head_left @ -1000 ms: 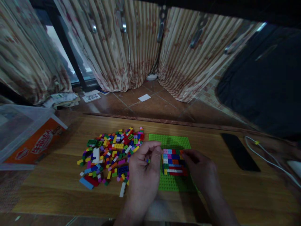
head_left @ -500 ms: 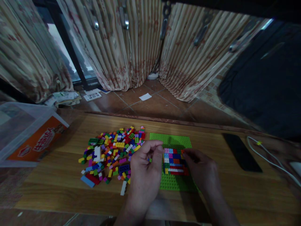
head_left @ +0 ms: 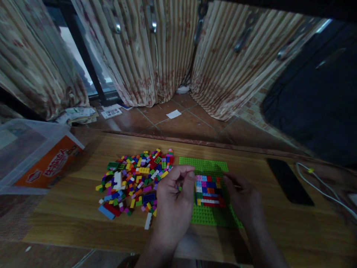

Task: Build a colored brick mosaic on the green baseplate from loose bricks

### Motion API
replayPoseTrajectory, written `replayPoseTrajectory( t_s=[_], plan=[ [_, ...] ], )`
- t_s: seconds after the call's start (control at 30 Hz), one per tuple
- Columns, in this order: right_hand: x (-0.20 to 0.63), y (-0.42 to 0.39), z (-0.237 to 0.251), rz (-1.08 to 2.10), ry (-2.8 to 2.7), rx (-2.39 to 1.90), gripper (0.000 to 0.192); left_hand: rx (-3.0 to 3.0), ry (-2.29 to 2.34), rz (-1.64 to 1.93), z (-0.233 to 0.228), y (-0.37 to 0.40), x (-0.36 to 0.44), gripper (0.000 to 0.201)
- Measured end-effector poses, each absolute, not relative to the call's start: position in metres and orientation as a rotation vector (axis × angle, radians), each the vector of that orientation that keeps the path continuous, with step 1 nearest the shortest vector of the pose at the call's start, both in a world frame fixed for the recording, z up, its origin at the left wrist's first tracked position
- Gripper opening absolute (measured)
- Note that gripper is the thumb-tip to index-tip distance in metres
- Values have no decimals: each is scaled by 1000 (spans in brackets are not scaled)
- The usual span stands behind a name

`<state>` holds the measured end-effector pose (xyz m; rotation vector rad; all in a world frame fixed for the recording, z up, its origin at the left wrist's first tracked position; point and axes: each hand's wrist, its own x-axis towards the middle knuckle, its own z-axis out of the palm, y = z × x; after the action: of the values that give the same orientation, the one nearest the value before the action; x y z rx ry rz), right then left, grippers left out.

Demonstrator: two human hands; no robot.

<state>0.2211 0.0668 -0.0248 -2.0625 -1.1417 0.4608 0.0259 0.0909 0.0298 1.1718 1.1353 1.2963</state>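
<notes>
A block of mixed-colour toy bricks (head_left: pixel 208 190) sits on a green studded baseplate (head_left: pixel 206 216). My left hand (head_left: pixel 175 201) hovers over the baseplate's left side, thumb and forefinger pinched together; whatever is between them, if anything, is too small to make out. Just right of the brick block is my right hand (head_left: pixel 245 197), apart from it, with fingers curled and tips close together. What those tips hold, if anything, does not show. Left of my hands spreads a pile of loose toy bricks (head_left: pixel 143 170), its right part hidden behind my left hand.
On the wooden table (head_left: pixel 83 223), a clear plastic box (head_left: pixel 41 130) with an orange label stands at the left. A dark flat slab (head_left: pixel 288 180) lies to the right, beside a white cable (head_left: pixel 320 178). Curtains (head_left: pixel 167 56) hang beyond the table.
My right hand has drawn a little to the right, off the brick block's upper right corner. My left hand keeps its pinch. The whole view has shifted slightly.
</notes>
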Motion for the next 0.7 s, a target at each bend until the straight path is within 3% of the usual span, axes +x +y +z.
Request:
replayPoseTrajectory(
  t_s=[0.7],
  plan=[
    [218, 73, -40, 602, -1220, -1916, 37, 1146, 1125, 1280, 32, 90, 23, 11]
  ],
)
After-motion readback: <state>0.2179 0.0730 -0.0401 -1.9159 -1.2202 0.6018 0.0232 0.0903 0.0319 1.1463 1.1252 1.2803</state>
